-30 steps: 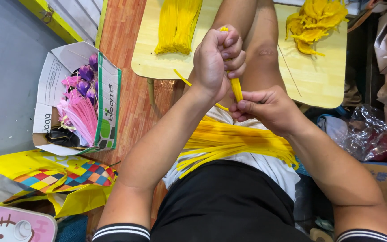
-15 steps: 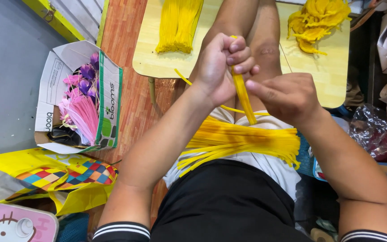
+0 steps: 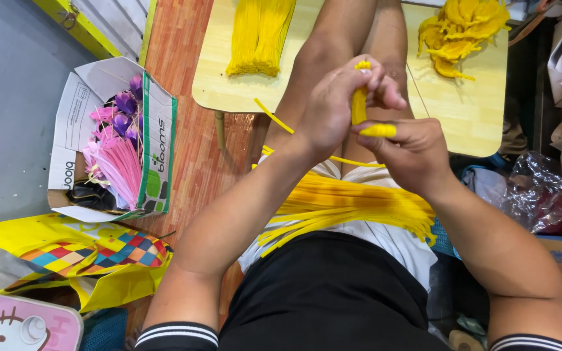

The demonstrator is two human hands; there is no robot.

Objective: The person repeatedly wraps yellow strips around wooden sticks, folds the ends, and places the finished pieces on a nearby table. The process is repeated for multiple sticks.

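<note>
My left hand (image 3: 330,107) fingers are shut tight on the yellow strip (image 3: 359,104), held up over my lap, and my right hand (image 3: 411,153) pinches its bent end, so I should fold slow and keep it flat

cardboard box (image 3: 73,117), pink strips (image 3: 121,172), low table (image 3: 216,78)

The left hand (image 3: 333,107) and the right hand (image 3: 414,153) pinch a bent yellow strip (image 3: 362,114) together, above a bundle of yellow strips (image 3: 352,205) lying across the lap.
</note>
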